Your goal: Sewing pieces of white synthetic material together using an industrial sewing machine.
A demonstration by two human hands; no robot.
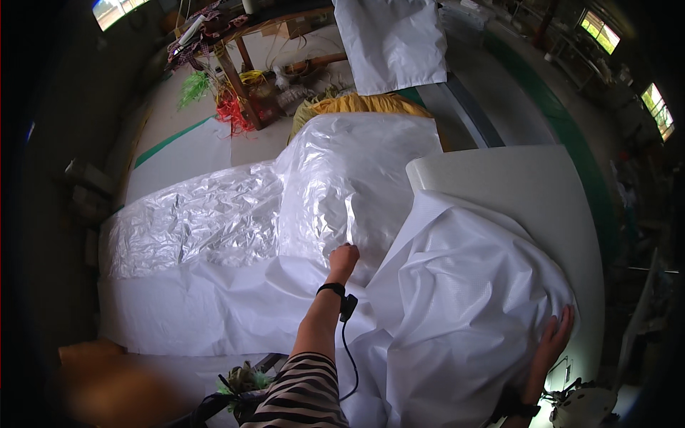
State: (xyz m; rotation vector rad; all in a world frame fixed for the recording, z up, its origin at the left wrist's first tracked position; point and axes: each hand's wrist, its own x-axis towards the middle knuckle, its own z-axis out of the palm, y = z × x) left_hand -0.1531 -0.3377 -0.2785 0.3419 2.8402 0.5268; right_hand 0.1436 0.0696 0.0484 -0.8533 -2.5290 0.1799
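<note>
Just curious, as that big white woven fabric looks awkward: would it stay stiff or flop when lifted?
Probably floppy: the white woven fabric drapes in soft folds over the table. It likely slides easily, bunching under the left hand. The right hand lies flat on it, perhaps steadying it.

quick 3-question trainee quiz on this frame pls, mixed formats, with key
1. True or false: the left hand grips the crinkled clear plastic sheet.
2. Where does the right hand rest? A) flat on the white woven fabric B) on the yellow bag C) in the air
3. Fill in: the band on the left wrist is ____ in colour.

Key: 1 true; 2 A; 3 black
</note>
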